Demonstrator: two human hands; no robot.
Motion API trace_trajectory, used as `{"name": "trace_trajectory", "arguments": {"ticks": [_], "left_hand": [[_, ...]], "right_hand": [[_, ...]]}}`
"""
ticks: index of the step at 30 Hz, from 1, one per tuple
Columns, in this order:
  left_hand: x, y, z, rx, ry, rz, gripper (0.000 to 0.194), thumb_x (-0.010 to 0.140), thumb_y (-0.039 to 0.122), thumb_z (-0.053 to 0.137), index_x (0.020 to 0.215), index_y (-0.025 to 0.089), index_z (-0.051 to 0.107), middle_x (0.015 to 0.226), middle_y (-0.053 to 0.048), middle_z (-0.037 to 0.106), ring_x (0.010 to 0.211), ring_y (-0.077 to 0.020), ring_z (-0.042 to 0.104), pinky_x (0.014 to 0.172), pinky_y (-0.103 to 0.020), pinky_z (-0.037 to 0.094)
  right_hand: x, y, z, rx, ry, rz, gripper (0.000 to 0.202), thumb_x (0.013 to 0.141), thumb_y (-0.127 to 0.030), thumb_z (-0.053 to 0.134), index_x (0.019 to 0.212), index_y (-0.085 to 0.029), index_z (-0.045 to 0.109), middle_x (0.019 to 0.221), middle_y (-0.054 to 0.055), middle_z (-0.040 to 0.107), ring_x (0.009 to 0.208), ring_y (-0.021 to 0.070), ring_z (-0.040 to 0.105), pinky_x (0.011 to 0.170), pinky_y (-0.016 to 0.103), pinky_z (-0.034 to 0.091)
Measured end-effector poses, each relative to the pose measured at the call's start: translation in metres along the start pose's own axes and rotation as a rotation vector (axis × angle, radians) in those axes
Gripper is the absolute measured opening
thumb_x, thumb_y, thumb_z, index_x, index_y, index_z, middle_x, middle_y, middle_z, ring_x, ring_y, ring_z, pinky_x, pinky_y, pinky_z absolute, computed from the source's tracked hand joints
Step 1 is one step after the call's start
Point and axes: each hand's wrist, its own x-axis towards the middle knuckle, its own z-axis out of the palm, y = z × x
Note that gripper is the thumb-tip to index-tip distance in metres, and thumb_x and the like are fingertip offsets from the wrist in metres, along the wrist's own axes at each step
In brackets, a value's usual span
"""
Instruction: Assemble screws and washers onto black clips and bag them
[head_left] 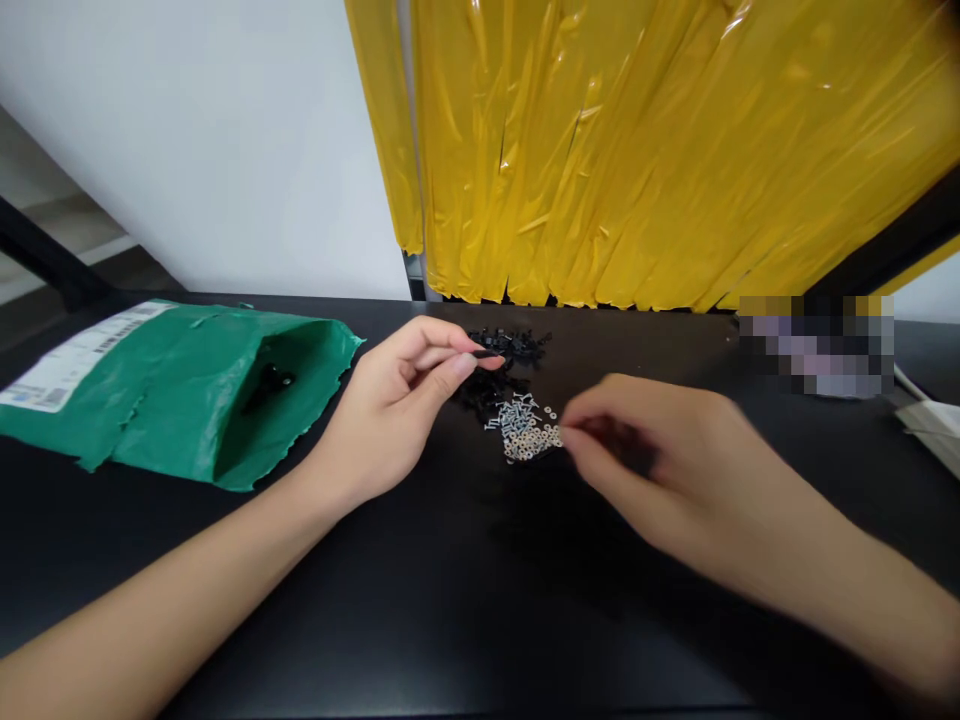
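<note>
My left hand (405,400) pinches a small black part (487,354) between thumb and fingertips, above a pile of small black parts (514,345). In front of that pile lie silver screws (517,412) and a cluster of pale metal nuts (532,440). My right hand (660,450) is at the right edge of the nuts, thumb and forefinger pressed together at the tips; whatever they may hold is too small to make out.
On the left of the black table (450,600) lies an open green mailing bag (180,390) with black items (277,378) inside. Yellow plastic sheeting (637,150) hangs behind. A blurred-out object (817,345) sits at the back right, near a white object (934,430).
</note>
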Motion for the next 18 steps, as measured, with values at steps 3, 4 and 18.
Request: {"name": "trace_trajectory", "arguments": {"ticks": [3,4,18], "left_hand": [[0.0,0.001,-0.001,-0.03,0.007,-0.018,0.007,0.098,0.027,0.071,0.097,0.023,0.065,0.1,-0.005,0.082,0.103,-0.0192,0.078,0.099,-0.034,0.06],[0.0,0.001,-0.002,-0.033,0.01,-0.016,0.008,0.096,0.027,0.073,0.097,0.023,0.066,0.101,-0.005,0.082,0.103,-0.0193,0.078,0.099,-0.033,0.061],[-0.002,0.001,0.003,-0.077,-0.05,-0.157,0.01,0.095,0.025,0.074,0.102,0.018,0.071,0.115,-0.01,0.081,0.089,-0.0165,0.078,0.064,-0.02,0.059]], "right_hand": [[0.058,0.002,0.003,-0.09,-0.223,0.091,0.014,0.094,-0.026,0.067,0.082,-0.023,0.074,0.079,0.001,0.073,0.066,0.0153,0.062,0.06,0.03,0.044],[0.069,0.004,0.006,-0.107,-0.294,0.108,0.014,0.094,-0.027,0.066,0.083,-0.024,0.074,0.077,0.0,0.072,0.066,0.0158,0.062,0.061,0.031,0.042],[0.076,0.014,0.024,-0.139,-0.401,0.082,0.011,0.098,-0.024,0.059,0.092,-0.024,0.068,0.099,0.003,0.073,0.089,0.0218,0.067,0.072,0.033,0.043]]}}
